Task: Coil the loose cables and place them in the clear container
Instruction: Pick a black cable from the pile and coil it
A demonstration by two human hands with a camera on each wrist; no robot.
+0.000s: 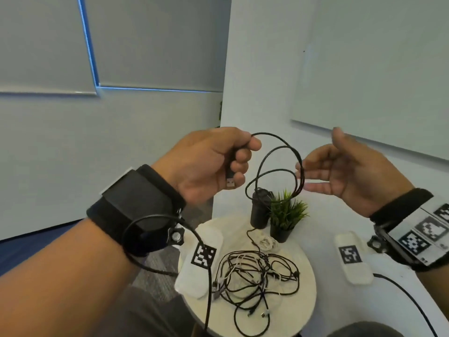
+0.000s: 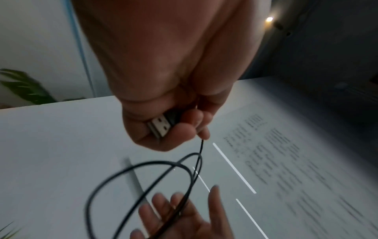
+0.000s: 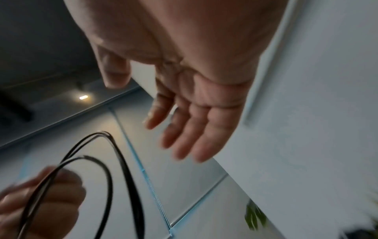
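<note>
My left hand (image 1: 233, 164) is raised above the table and grips a black USB cable (image 1: 279, 166). The cable's metal plug (image 1: 230, 182) pokes out below the curled fingers, as the left wrist view shows for the plug (image 2: 161, 127). Two or three loops of the cable (image 2: 143, 169) hang to the right of the fist. My right hand (image 1: 315, 171) is open with straight fingers, their tips at the right side of the loops; I cannot tell whether they touch. A tangle of black and white cables (image 1: 255, 273) lies on the round white table (image 1: 308, 295).
A clear plastic piece with a tag (image 1: 201, 259) lies on the table's left edge, another clear tagged piece (image 1: 352, 256) on a surface to the right. A black cylinder (image 1: 258, 210) and a small potted plant (image 1: 286, 215) stand at the table's back.
</note>
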